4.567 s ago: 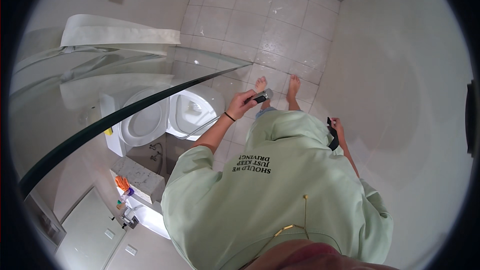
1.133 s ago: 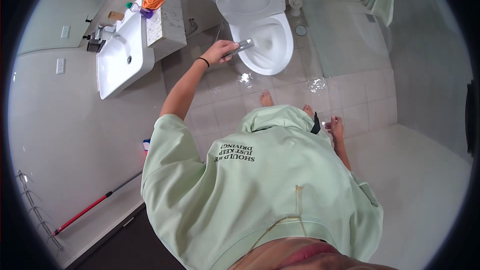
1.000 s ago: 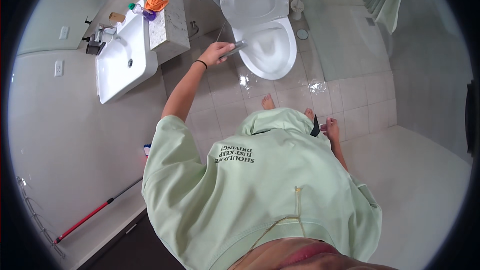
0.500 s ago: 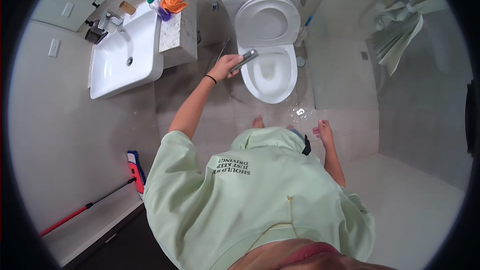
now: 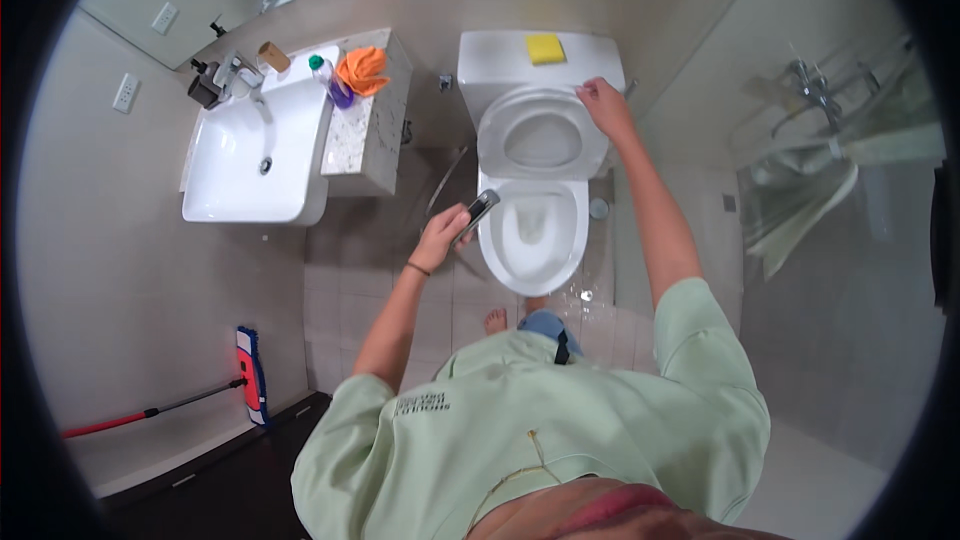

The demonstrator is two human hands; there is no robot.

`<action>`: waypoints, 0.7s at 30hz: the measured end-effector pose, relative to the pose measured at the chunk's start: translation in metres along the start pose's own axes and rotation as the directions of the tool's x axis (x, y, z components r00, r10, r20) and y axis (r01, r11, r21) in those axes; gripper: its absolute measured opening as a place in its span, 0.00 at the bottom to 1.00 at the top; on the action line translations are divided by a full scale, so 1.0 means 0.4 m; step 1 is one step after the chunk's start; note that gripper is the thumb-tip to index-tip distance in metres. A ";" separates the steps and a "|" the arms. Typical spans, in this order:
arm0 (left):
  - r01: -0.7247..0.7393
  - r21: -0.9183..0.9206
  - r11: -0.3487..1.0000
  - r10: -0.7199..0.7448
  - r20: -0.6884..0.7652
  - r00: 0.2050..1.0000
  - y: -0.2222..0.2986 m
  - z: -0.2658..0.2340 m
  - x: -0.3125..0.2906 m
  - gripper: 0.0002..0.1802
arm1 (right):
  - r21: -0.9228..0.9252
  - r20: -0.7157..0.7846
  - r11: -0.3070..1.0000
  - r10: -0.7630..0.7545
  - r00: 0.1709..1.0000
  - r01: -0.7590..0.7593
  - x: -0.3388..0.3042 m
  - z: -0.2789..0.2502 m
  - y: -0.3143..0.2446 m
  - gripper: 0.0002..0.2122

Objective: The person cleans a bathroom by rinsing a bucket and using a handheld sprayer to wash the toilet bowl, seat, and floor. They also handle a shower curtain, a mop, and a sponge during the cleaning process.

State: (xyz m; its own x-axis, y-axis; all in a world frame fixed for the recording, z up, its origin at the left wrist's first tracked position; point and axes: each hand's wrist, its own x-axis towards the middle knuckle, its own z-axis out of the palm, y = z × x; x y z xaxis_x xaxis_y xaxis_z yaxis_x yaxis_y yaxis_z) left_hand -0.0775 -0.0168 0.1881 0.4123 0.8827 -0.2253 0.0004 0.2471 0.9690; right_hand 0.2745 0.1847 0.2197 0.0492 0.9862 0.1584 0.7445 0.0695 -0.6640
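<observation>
My left hand (image 5: 444,237) is closed around a grey bidet sprayer (image 5: 480,210), its head over the left rim of the toilet bowl (image 5: 487,262). A thin hose (image 5: 446,180) curves behind it, left of the toilet. My right hand (image 5: 604,107) is at the upper right edge of the raised toilet lid and seat (image 5: 497,110), fingers curled over the edge. Water lies in the open bowl. On the tank (image 5: 490,52) rests a folded yellow cloth or sponge (image 5: 546,49).
At left, a white sink (image 5: 215,175) adjoins a stone counter (image 5: 365,145) with a purple-liquid bottle (image 5: 338,88) and a crumpled orange cloth or glove (image 5: 362,70). A flat mop (image 5: 251,376) leans at lower left. Wet spots (image 5: 585,295) mark the floor; glass and a shower curtain (image 5: 800,205) stand right.
My right hand has risen from beside my body to the raised toilet lid. My left hand, still holding the sprayer, has come lower and nearer to me. The head view has shifted.
</observation>
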 end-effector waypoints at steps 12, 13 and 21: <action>-0.083 -0.068 0.994 0.066 -0.220 0.973 0.135 -0.009 0.034 0.33 | -0.361 0.077 0.932 0.058 0.995 -0.026 0.350 0.244 -0.051 0.28; -0.078 -0.070 0.995 0.062 -0.207 0.976 0.123 -0.024 0.040 0.32 | -0.343 0.090 0.939 0.071 0.993 -0.036 0.333 0.233 -0.053 0.26; 0.225 0.147 0.963 -0.229 0.013 0.973 0.065 -0.025 0.203 0.24 | 0.655 0.652 0.063 0.457 0.605 -0.753 -0.182 0.169 0.029 0.17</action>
State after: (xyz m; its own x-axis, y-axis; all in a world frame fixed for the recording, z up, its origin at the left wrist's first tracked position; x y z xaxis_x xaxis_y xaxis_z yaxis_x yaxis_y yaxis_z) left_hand -0.0532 0.0653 0.1939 0.4127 0.7974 -0.4403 0.2275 0.3778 0.8975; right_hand 0.2344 0.1241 0.1510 -0.0639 0.7267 -0.6840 -0.4267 -0.6395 -0.6395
